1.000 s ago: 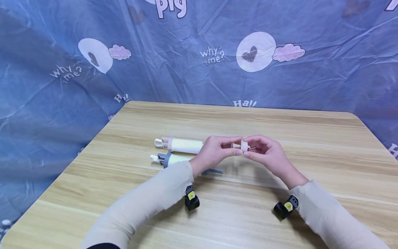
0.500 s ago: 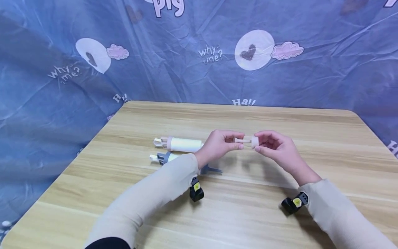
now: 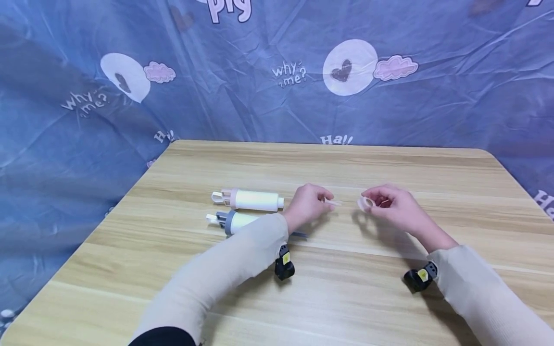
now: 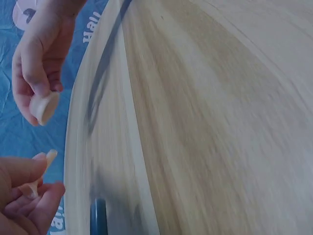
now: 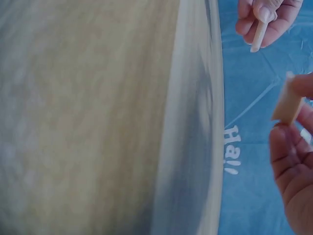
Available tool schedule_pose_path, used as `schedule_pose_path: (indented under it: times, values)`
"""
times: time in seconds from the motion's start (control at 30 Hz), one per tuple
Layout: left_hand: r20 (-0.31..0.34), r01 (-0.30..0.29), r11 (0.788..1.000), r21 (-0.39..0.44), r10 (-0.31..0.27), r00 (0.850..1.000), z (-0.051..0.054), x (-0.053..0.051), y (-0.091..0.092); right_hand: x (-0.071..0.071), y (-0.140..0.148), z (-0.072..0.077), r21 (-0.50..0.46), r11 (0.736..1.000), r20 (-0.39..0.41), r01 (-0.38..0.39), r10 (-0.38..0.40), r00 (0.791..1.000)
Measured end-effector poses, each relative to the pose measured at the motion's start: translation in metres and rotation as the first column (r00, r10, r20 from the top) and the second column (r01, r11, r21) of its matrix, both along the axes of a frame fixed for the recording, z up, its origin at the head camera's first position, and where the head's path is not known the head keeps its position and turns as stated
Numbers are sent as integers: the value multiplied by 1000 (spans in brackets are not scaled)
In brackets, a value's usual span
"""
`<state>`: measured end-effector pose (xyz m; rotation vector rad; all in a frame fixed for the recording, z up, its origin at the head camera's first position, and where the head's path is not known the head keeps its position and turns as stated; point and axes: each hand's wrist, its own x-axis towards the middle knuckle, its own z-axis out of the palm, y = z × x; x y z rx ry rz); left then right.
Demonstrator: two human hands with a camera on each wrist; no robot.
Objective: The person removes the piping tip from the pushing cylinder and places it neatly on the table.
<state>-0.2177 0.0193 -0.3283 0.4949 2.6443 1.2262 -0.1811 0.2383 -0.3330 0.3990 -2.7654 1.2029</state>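
In the head view my left hand pinches a small pale nozzle-like piece with a thin stem pointing right. The left wrist view shows that stem poking out between thumb and fingers, with a wider end partly hidden by them. Across a short gap, my right hand holds a pale ring-shaped cap by its rim, between thumb and fingers. Its side shows in the right wrist view as a short band. Both hands are raised over the table, and the two pieces are apart.
Left of my left hand lies a white tube with a pinkish collar and pale looped end. Nearer me is a second white tube with a blue-grey collar, partly behind my forearm. Its thin blue-grey tip sticks out. A printed blue cloth hangs behind the table.
The pale cap and the stemmed piece, together one second ago, have come apart. My right hand has moved right with the cap, which has turned to show its opening. The tubes stay put.
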Motion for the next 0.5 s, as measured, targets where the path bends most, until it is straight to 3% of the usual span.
schedule_pose_path:
  times: [0.2,0.5]
  values:
    - [-11,-19,1000,-3,19,1000,-4,3,14,-7,6,-4,58,998,130,15,-23,991]
    - [-9,-66,997,-33,66,998,-17,7,30,-12,14,-11,96,995,230,5,-27,973]
